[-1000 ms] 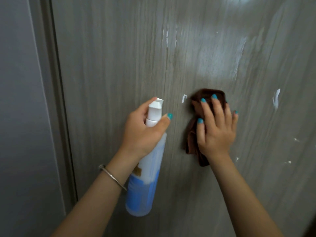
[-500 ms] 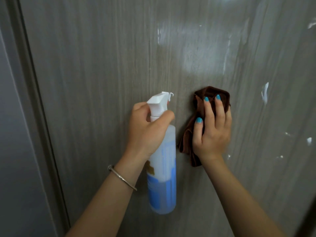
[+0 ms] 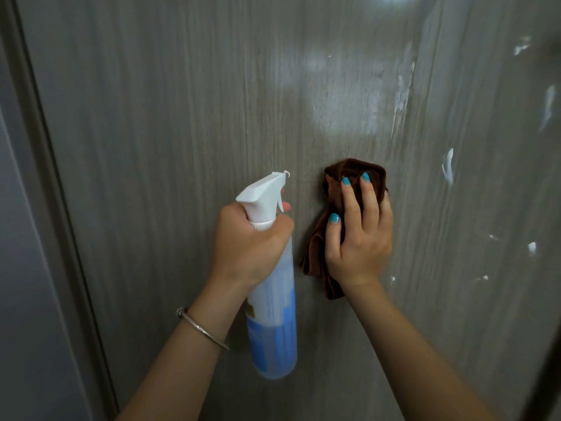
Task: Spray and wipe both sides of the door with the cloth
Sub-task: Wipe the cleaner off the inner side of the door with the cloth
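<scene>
- My left hand (image 3: 252, 241) has its fingers (image 3: 285, 206) curled round the spray bottle (image 3: 273, 314), nozzle facing the door (image 3: 151, 147).
- My right hand (image 3: 358, 238) presses the brown cloth (image 3: 315, 256) flat on the door, fingers straight.
- White foam spots (image 3: 448, 168) sit right of those fingers, not wiped yet.
- I think this side's approx. half done; other side isn't in view.

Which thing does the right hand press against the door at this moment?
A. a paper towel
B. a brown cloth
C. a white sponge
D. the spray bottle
B: the right hand lies flat with straight fingers on the brown cloth, pressing it on the door, while the left hand grips the spray bottle.
</scene>
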Action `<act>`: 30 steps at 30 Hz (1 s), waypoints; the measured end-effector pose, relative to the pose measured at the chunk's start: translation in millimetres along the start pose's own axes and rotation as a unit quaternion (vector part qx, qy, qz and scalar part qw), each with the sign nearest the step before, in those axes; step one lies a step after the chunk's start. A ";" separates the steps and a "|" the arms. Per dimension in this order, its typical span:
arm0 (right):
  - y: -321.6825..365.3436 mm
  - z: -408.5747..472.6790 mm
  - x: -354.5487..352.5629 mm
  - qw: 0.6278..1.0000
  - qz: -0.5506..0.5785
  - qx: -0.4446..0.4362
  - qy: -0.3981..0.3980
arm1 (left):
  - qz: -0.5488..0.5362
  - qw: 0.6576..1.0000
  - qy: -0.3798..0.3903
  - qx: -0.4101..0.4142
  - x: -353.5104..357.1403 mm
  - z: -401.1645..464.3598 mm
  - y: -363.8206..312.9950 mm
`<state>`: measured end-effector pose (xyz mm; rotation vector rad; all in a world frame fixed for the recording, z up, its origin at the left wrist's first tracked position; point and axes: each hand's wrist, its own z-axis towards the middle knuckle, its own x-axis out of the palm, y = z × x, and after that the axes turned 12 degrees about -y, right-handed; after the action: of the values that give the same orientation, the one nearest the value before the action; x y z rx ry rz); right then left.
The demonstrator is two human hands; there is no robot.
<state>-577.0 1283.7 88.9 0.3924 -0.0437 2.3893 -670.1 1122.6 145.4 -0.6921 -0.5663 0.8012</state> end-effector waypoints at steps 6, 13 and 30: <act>-0.1 -0.3 -1.0 1.000 -0.005 0.001 -0.002 | 0.056 0.998 0.012 0.009 -0.6 -1.7 7.4; -0.7 0.1 -1.5 1.000 -0.004 -0.002 -0.005 | 0.144 0.988 -0.049 0.028 3.5 -5.7 10.0; 36.6 37.7 21.1 0.992 0.019 -0.118 0.026 | 0.060 0.994 -0.047 -0.077 -43.2 -1.5 6.3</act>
<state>-605.8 1264.6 133.8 0.2190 -0.3096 2.3964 -696.7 1090.9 131.4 -0.8390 -0.6821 0.9134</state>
